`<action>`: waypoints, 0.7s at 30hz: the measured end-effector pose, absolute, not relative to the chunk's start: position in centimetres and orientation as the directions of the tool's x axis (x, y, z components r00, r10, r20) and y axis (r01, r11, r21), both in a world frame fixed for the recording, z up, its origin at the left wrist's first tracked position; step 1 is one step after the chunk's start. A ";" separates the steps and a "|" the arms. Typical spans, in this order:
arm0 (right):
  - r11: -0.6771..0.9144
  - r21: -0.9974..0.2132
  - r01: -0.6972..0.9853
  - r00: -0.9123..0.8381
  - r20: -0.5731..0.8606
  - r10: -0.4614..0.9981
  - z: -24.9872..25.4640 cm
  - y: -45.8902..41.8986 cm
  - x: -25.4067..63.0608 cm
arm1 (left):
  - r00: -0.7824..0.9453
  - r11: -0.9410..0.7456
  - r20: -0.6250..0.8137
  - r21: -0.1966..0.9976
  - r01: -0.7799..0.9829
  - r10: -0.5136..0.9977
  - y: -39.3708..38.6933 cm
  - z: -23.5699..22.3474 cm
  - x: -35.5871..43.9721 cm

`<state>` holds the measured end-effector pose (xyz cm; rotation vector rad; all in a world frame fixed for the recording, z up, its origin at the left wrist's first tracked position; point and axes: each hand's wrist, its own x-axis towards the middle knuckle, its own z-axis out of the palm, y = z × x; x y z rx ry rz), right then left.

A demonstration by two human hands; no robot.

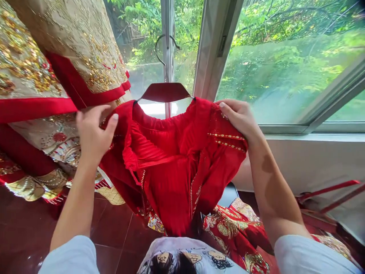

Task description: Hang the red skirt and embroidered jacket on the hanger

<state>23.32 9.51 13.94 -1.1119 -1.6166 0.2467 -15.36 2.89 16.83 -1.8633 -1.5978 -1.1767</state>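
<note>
A red garment [168, 190] with a pleated front and gold-beaded trim hangs on a dark red hanger [165, 92] with a metal hook, in front of the window. My left hand [95, 133] is at the garment's left shoulder, its thumb and fingers apart; it is slightly blurred. At the opposite shoulder, my right hand [238, 116] grips the beaded fabric, with the thumb on top and the other fingers mostly hidden. The garment's lower end runs down toward my shirt.
Cream and red garments [94, 53] with gold sequins hang close on the left. Below right, red and gold embroidered cloth [228, 228] lies over a chair [229, 194]. A metal window frame [212, 57] stands behind, and red bars [330, 190] are at far right. The floor [111, 228] is dark red tile.
</note>
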 end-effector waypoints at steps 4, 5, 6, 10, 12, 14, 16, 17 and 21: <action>0.256 -0.550 0.795 0.450 0.817 0.360 10.2 3.4 20.4 | -0.276 -0.102 0.875 0.341 0.934 0.399 -2.1 11.2 -13.3; 0.216 -0.539 0.814 0.436 0.813 0.386 8.8 1.9 19.1 | -0.292 -0.080 0.827 0.372 0.925 0.480 -2.9 9.6 -12.6; 0.217 -0.532 0.818 0.385 0.788 0.481 7.3 0.7 17.8 | -0.320 -0.041 0.757 0.415 0.909 0.569 -3.5 8.1 -12.0; 0.090 -0.573 0.815 0.303 0.553 0.777 2.9 -0.3 13.1 | -0.386 0.072 0.479 0.551 0.832 0.788 -3.0 4.6 -10.0; 0.004 -0.578 0.816 0.352 0.503 0.789 2.3 0.9 12.3 | -0.379 0.030 0.462 0.603 0.797 0.802 -2.2 4.1 -9.8; -0.010 -0.563 0.827 0.349 0.498 0.794 2.3 2.0 12.3 | -0.359 -0.027 0.483 0.624 0.781 0.799 -1.8 3.9 -9.9; 0.031 -0.551 0.834 0.292 0.488 0.822 2.7 2.5 12.9 | -0.320 -0.072 0.495 0.622 0.780 0.808 -1.7 4.1 -10.3; 0.066 -0.563 0.824 0.259 0.478 0.839 3.0 2.5 13.2 | -0.315 -0.086 0.514 0.615 0.784 0.798 -1.8 4.3 -10.5; 0.222 -0.696 0.683 0.173 0.450 0.876 4.0 1.2 14.8 | -0.315 -0.147 0.746 0.481 0.864 0.586 -2.4 6.3 -11.8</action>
